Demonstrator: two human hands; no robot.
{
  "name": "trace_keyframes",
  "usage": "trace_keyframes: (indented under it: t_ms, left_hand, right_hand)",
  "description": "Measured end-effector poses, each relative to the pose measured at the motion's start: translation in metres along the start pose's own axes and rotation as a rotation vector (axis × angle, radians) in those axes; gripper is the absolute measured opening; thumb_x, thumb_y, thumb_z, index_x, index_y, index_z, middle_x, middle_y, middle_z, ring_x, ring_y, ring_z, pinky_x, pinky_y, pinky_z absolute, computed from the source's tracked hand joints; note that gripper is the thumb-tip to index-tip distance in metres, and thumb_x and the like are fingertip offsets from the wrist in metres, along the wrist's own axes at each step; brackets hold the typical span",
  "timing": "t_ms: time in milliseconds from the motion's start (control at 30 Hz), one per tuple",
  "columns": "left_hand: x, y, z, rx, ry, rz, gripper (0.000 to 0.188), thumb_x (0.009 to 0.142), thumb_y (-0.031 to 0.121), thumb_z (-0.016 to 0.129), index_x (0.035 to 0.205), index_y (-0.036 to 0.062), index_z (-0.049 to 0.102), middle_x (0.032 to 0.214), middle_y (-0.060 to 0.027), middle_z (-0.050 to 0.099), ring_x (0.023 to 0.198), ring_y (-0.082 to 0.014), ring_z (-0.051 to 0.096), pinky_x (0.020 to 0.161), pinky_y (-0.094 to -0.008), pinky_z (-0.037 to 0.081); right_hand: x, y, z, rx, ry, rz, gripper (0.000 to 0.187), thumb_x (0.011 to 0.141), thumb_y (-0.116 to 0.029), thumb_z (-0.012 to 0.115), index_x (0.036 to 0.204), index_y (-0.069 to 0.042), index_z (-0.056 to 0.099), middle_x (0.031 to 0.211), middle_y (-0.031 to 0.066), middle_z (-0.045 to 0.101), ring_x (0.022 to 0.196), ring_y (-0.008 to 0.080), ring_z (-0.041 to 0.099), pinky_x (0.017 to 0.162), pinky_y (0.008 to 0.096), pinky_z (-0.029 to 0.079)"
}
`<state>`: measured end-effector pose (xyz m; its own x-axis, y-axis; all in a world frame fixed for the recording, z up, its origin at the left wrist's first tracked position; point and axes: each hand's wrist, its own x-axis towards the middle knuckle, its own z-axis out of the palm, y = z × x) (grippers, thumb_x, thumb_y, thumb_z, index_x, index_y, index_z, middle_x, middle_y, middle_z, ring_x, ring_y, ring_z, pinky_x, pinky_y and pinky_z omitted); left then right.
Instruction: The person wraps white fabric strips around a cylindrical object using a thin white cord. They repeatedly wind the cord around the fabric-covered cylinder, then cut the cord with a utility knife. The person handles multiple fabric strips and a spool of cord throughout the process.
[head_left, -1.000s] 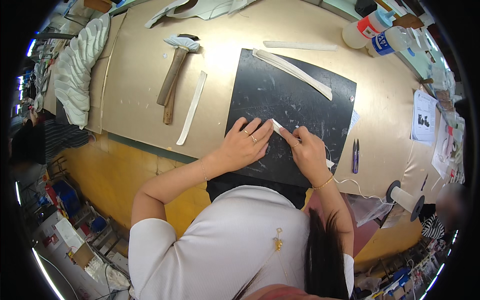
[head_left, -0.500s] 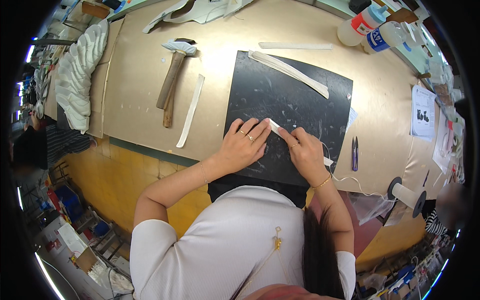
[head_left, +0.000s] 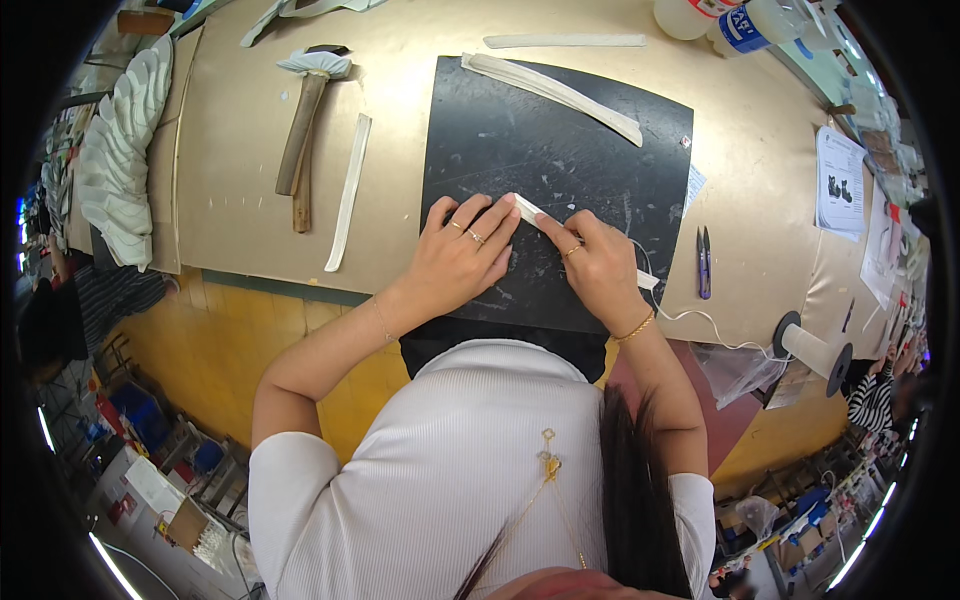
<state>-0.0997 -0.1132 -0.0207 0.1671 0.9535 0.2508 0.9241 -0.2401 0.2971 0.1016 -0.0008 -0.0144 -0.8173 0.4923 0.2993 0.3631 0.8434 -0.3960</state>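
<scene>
A narrow white fabric strip (head_left: pixel 528 210) lies slantwise on the black board (head_left: pixel 480 130). My left hand (head_left: pixel 462 252) presses its fingertips on the strip's upper left end, thumb bent in below. My right hand (head_left: pixel 598 262) has its index finger and thumb at the strip a little further along, and covers the middle. The strip's other end (head_left: pixel 647 281) shows beyond my right hand. A thin white cord (head_left: pixel 700 315) runs from behind that hand to a spool (head_left: pixel 815 352) at the right. Across the board's far part lies a bundle of white strips (head_left: pixel 555 95).
Left of the board are a single strip (head_left: pixel 349 195) and a hammer (head_left: pixel 304 135) with a cloth-wrapped head, beside another wooden handle. Purple thread snips (head_left: pixel 704 265) lie at right. Bottles (head_left: pixel 755 28) and printed sheets (head_left: pixel 838 180) stand or lie further right; stacked white pieces (head_left: pixel 125 160) are far left.
The whole view has shifted, so the table and its things sit higher and slightly further left. Both hands stay on the strip, with little visible movement against the board.
</scene>
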Motion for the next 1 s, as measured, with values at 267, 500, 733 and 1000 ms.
trace_keyframes:
  t_ms: [267, 500, 733, 1000]
  left_hand:
    - [0.0006, 0.0009, -0.0001, 0.029, -0.014, -0.005, 0.052, 0.08, 0.017, 0.076, 0.128, 0.0038, 0.064, 0.137, -0.0078, 0.059, 0.118, -0.0256, 0.055, 0.096, -0.0444, 0.041]
    - [0.0009, 0.0015, 0.0014, 0.027, -0.019, -0.014, 0.052, 0.081, 0.018, 0.075, 0.13, 0.0043, 0.063, 0.137, -0.008, 0.059, 0.117, -0.0255, 0.055, 0.097, -0.0445, 0.04]
    - [0.0016, 0.0038, 0.0007, 0.044, -0.039, -0.019, 0.056, 0.083, 0.018, 0.073, 0.136, 0.006, 0.06, 0.137, -0.0076, 0.058, 0.117, -0.0256, 0.054, 0.096, -0.045, 0.039]
    - [0.0033, 0.0069, 0.0015, 0.074, -0.063, -0.031, 0.057, 0.083, 0.02, 0.073, 0.138, 0.0074, 0.059, 0.137, -0.008, 0.056, 0.118, -0.0256, 0.053, 0.096, -0.0465, 0.039]
  right_hand:
    - [0.0013, 0.0029, -0.0011, -0.011, -0.005, -0.007, 0.038, 0.08, -0.008, 0.068, 0.117, -0.014, 0.072, 0.082, 0.0007, 0.051, 0.07, 0.0148, 0.06, 0.057, 0.0292, 0.049]
    - [0.002, 0.0026, -0.002, 0.001, -0.02, 0.024, 0.039, 0.08, -0.004, 0.068, 0.116, -0.017, 0.075, 0.081, 0.002, 0.055, 0.066, 0.0174, 0.059, 0.057, 0.0317, 0.049]
    - [0.0018, 0.0028, -0.0005, 0.018, -0.006, 0.032, 0.043, 0.08, -0.002, 0.067, 0.117, -0.019, 0.076, 0.081, 0.0026, 0.056, 0.064, 0.0185, 0.059, 0.057, 0.0329, 0.049]
    - [0.0023, 0.0043, -0.0032, -0.033, -0.021, -0.003, 0.037, 0.081, -0.009, 0.068, 0.118, -0.016, 0.073, 0.083, -0.0004, 0.051, 0.07, 0.0131, 0.059, 0.058, 0.0285, 0.05]
